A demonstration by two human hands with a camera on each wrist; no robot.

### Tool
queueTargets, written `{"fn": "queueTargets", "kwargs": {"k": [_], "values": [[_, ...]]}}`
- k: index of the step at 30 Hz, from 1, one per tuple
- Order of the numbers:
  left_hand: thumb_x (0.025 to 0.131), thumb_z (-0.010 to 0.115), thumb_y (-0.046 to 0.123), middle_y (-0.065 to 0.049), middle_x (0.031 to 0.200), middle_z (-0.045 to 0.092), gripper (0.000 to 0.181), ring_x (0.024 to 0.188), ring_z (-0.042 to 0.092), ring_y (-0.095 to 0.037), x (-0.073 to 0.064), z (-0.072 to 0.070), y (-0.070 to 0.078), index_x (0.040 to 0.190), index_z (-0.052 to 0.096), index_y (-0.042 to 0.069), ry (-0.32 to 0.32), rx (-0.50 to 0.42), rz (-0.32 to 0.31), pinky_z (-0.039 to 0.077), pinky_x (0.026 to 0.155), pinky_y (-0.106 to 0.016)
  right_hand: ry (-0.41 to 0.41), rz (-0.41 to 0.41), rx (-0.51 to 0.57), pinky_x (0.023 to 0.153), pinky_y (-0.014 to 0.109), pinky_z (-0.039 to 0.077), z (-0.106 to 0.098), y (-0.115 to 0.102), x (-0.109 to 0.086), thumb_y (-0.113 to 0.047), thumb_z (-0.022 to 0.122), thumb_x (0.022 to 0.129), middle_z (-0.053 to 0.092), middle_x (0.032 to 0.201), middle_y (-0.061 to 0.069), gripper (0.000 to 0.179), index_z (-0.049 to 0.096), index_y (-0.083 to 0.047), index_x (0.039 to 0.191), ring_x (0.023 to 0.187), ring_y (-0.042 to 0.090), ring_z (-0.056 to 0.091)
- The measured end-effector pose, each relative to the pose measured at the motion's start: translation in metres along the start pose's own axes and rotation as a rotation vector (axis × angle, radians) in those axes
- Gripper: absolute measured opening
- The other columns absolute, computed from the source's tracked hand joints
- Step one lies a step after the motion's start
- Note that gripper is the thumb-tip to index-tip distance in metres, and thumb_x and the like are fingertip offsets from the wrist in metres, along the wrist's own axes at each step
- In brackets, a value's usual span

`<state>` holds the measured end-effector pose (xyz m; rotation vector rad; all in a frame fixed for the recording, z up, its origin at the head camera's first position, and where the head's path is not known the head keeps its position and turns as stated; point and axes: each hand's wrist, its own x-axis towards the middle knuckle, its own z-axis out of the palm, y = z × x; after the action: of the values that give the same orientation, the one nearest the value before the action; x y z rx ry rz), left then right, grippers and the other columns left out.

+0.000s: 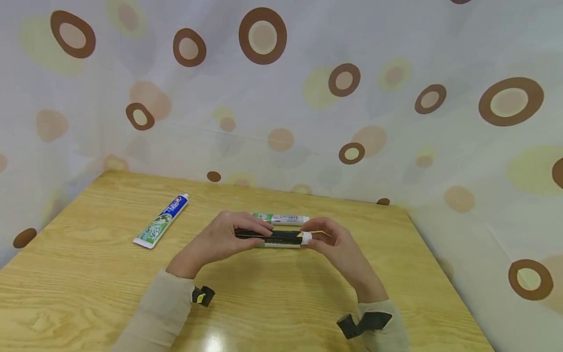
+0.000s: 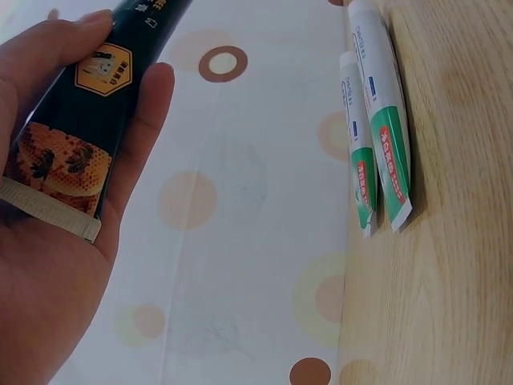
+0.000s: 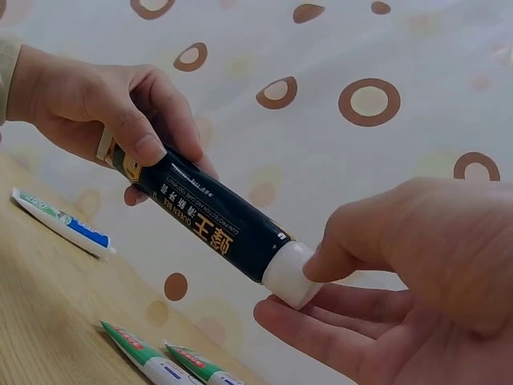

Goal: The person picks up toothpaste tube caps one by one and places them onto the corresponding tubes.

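Observation:
A dark toothpaste tube [image 3: 210, 207] with a white cap [image 3: 290, 274] is held up above the table between both hands. My left hand [image 1: 222, 238] grips the tube around its crimped end; in the left wrist view the thumb and fingers wrap its sides over a honeycomb picture [image 2: 66, 164]. The right hand [image 1: 336, 247] pinches the white cap between thumb and fingers, as the right wrist view shows. Beneath and behind the tube, two white-and-green toothpaste tubes [image 2: 383, 120] lie side by side on the table, partly hidden in the head view.
A blue-and-green toothpaste tube [image 1: 162, 221] lies slanted on the left of the wooden table [image 1: 272, 303]. A pale curtain [image 1: 299, 112] with brown and yellow circles hangs behind the table and along its sides.

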<state>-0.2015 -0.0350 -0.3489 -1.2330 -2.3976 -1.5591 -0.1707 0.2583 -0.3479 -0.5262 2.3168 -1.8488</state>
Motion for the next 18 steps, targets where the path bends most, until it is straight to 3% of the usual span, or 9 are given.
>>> {"fn": "queueTargets", "kwargs": {"k": [7,13,15,18], "values": [[0.086,0.077,0.01,0.005,0.116,0.073,0.023,0.112,0.066,-0.015,-0.0006,0.0006,-0.0018,0.105,0.079,0.022,0.003,0.002,-0.016,0.057,0.086,-0.032,0.019,0.055,0.033,0.086,0.042,0.058,0.0015,-0.0004,0.0005,-0.019,0.057,0.102,0.058,0.116,0.018,0.032,0.055,0.003,0.125,0.095,0.026,0.07],[0.087,0.076,0.011,0.006,0.115,0.073,0.023,0.114,0.066,-0.014,-0.0016,0.0021,-0.003,0.106,0.078,0.023,-0.017,-0.025,-0.038,0.056,0.088,-0.026,0.025,0.126,0.022,0.074,0.039,0.061,0.0037,0.0011,0.0017,-0.029,0.053,0.103,0.066,0.093,0.013,0.034,0.058,0.002,0.116,0.078,0.022,0.07],[0.087,0.076,0.011,0.006,0.115,0.073,0.023,0.114,0.066,-0.014,-0.0018,0.0021,-0.0033,0.107,0.078,0.023,-0.02,-0.035,-0.041,0.056,0.088,-0.026,0.028,0.138,0.022,0.074,0.039,0.06,0.0044,0.0015,0.0023,-0.032,0.052,0.104,0.066,0.093,0.013,0.037,0.058,0.002,0.116,0.078,0.02,0.069],[0.087,0.076,0.01,0.006,0.115,0.073,0.023,0.113,0.066,-0.014,-0.0023,0.0013,-0.0031,0.106,0.078,0.022,-0.014,-0.046,-0.045,0.056,0.088,-0.027,0.028,0.125,0.008,0.082,0.039,0.059,0.0042,0.0013,0.0027,-0.034,0.052,0.104,0.065,0.107,0.015,0.039,0.058,0.0,0.121,0.091,0.018,0.069]]}}
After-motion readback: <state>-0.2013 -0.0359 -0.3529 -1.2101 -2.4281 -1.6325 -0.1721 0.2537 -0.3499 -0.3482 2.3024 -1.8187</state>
